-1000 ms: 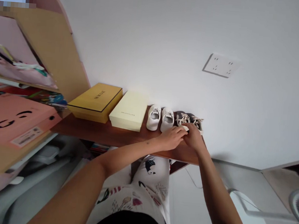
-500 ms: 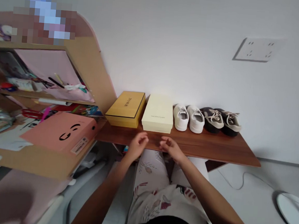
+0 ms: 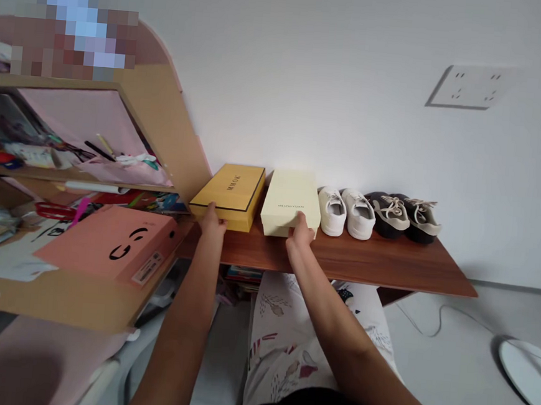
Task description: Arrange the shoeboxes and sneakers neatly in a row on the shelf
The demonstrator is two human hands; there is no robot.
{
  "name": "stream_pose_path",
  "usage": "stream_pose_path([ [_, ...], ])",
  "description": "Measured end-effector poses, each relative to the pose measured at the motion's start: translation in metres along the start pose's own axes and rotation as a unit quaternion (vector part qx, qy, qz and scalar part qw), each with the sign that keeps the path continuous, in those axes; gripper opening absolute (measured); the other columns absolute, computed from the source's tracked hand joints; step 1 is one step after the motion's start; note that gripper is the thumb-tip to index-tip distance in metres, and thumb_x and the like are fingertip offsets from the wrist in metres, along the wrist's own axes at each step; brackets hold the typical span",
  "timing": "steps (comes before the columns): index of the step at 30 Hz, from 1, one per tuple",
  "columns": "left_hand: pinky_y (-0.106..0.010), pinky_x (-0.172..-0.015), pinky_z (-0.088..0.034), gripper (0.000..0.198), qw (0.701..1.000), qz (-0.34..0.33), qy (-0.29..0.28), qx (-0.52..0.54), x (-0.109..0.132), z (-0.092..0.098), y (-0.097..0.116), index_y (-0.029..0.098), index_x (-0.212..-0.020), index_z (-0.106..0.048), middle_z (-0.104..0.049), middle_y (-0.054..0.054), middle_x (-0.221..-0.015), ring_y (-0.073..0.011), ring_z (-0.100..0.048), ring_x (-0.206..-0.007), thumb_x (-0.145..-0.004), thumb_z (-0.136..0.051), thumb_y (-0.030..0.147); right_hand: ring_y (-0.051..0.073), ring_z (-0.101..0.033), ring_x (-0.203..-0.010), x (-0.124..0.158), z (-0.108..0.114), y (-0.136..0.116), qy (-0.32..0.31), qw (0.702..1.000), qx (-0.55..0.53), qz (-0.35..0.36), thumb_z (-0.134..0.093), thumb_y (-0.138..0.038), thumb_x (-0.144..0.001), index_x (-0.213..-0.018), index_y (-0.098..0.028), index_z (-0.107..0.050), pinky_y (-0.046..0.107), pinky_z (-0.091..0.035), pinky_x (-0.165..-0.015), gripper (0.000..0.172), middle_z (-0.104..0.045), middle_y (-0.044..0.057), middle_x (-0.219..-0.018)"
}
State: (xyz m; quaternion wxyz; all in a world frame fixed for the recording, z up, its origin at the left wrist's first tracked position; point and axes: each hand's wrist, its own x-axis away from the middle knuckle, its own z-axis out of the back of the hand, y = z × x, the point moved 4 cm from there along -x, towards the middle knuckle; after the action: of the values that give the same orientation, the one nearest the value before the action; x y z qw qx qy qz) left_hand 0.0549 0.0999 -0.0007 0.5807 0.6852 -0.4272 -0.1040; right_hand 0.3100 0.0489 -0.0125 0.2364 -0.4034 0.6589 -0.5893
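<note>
My left hand (image 3: 213, 218) is at the front edge of a yellow shoebox (image 3: 239, 184) lettered "MMOK", one finger up on the lid and the rest against the front side. A cream shoebox (image 3: 290, 185) stands just right of it, a narrow gap between them. At that box's front right edge, my right hand (image 3: 301, 231) grips with a finger on the lid and others at the front face. Both boxes lie closed on a reddish-brown wooden bench (image 3: 354, 264). Parts of my fingers are hidden behind my hands.
White sneakers (image 3: 346, 213) and black-and-beige lace-up shoes (image 3: 403, 218) stand along the bench to the right. On the left, a pink box (image 3: 108, 243) lies on a cluttered desk (image 3: 89, 304) with shelves. A cable (image 3: 436, 328) and a round white object (image 3: 528, 376) are on the floor.
Both hands have moved forward from above the bench's front edge. The left has come to the yellow shoebox and the right to the cream one; each has taken hold.
</note>
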Motion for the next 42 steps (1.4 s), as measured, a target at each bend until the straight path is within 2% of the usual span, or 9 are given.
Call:
stream_pose_path([
  [4, -0.042, -0.091, -0.051, 0.035, 0.943, -0.303, -0.011, -0.138, 0.027, -0.008, 0.024, 0.019, -0.102, -0.051, -0.059, -0.010, -0.105, -0.0242, -0.059, -0.103, -0.074, -0.069, 0.029, 0.021, -0.059, -0.098, 0.010, 0.003, -0.046, 0.056, 0.973, 0.156, 0.159, -0.053, -0.045, -0.089, -0.122, -0.016, -0.047, 0.033, -0.052, -0.086, 0.044, -0.061, 0.009, -0.109],
  [8, -0.051, -0.107, -0.037, 0.028, 0.747, -0.500, -0.076, -0.432, 0.048, -0.008, 0.029, 0.019, -0.098, -0.054, -0.055, -0.016, -0.113, -0.0353, -0.048, -0.121, -0.076, -0.068, 0.028, 0.029, -0.051, -0.110, 0.024, -0.007, -0.067, -0.118, 0.801, 0.428, 0.403, -0.052, -0.029, -0.090, -0.125, -0.015, -0.054, 0.039, -0.043, -0.093, 0.037, -0.057, 0.015, -0.121],
  [12, -0.049, -0.099, -0.039, 0.016, 0.557, -0.544, -0.181, -0.601, 0.054, -0.002, 0.008, 0.018, -0.099, -0.057, -0.054, -0.016, -0.109, -0.0352, -0.050, -0.111, -0.084, -0.052, 0.017, 0.028, -0.050, -0.101, 0.029, -0.001, -0.039, -0.213, 0.672, 0.515, 0.487, -0.044, -0.015, -0.095, -0.123, -0.018, -0.060, 0.038, -0.039, -0.085, 0.032, -0.061, 0.013, -0.121],
  [17, -0.043, -0.089, -0.042, 0.015, 0.468, -0.531, -0.195, -0.679, 0.045, 0.007, -0.018, 0.018, -0.097, -0.058, -0.053, -0.015, -0.103, -0.0316, -0.050, -0.101, -0.087, -0.047, 0.017, 0.026, -0.050, -0.097, 0.025, 0.007, 0.007, -0.240, 0.626, 0.549, 0.499, -0.039, -0.017, -0.099, -0.117, -0.022, -0.063, 0.036, -0.037, -0.081, 0.031, -0.063, 0.010, -0.115],
  [25, -0.041, -0.094, -0.041, 0.012, 0.478, -0.487, -0.241, -0.690, 0.025, 0.017, -0.033, 0.019, -0.087, -0.057, -0.056, -0.014, -0.099, -0.0310, -0.052, -0.104, -0.089, -0.054, 0.030, 0.025, -0.052, -0.095, 0.016, -0.003, 0.037, -0.258, 0.621, 0.572, 0.470, -0.036, -0.015, -0.100, -0.116, -0.018, -0.064, 0.036, -0.038, -0.083, 0.033, -0.064, 0.012, -0.108],
  [30, -0.039, -0.096, -0.044, 0.007, 0.663, -0.434, -0.253, -0.555, 0.013, 0.024, -0.029, 0.022, -0.081, -0.053, -0.059, -0.008, -0.091, -0.0255, -0.058, -0.098, -0.085, -0.057, 0.027, 0.025, -0.052, -0.099, 0.023, -0.004, 0.041, -0.255, 0.653, 0.538, 0.469, -0.042, -0.013, -0.097, -0.112, -0.019, -0.066, 0.036, -0.040, -0.089, 0.029, -0.064, 0.012, -0.113],
  [34, -0.040, -0.096, -0.045, 0.010, 0.808, -0.403, -0.106, -0.417, 0.015, 0.030, -0.010, 0.020, -0.091, -0.052, -0.061, -0.009, -0.096, -0.0251, -0.060, -0.098, -0.083, -0.058, 0.024, 0.026, -0.049, -0.112, 0.033, 0.020, 0.031, -0.222, 0.693, 0.487, 0.482, -0.048, -0.022, -0.096, -0.117, -0.022, -0.066, 0.040, -0.037, -0.099, 0.027, -0.058, 0.012, -0.130],
  [38, -0.049, -0.108, -0.036, 0.027, 0.791, -0.474, -0.011, -0.387, 0.070, 0.005, -0.010, 0.016, -0.111, -0.051, -0.056, -0.017, -0.117, -0.0303, -0.050, -0.120, -0.085, -0.058, 0.022, 0.030, -0.042, -0.126, 0.006, 0.087, 0.006, -0.122, 0.754, 0.456, 0.457, -0.051, -0.032, -0.094, -0.127, -0.022, -0.059, 0.045, -0.034, -0.105, 0.035, -0.049, 0.015, -0.139],
  [42, -0.046, -0.110, -0.037, 0.038, 0.716, -0.547, -0.249, -0.356, 0.171, -0.068, -0.073, 0.020, -0.124, -0.051, -0.050, -0.015, -0.128, -0.0267, -0.049, -0.125, -0.087, -0.059, 0.021, 0.035, -0.036, -0.133, -0.059, 0.165, -0.027, 0.068, 0.805, 0.445, 0.388, -0.054, -0.038, -0.090, -0.136, -0.015, -0.047, 0.052, -0.033, -0.106, 0.052, -0.039, 0.022, -0.143],
])
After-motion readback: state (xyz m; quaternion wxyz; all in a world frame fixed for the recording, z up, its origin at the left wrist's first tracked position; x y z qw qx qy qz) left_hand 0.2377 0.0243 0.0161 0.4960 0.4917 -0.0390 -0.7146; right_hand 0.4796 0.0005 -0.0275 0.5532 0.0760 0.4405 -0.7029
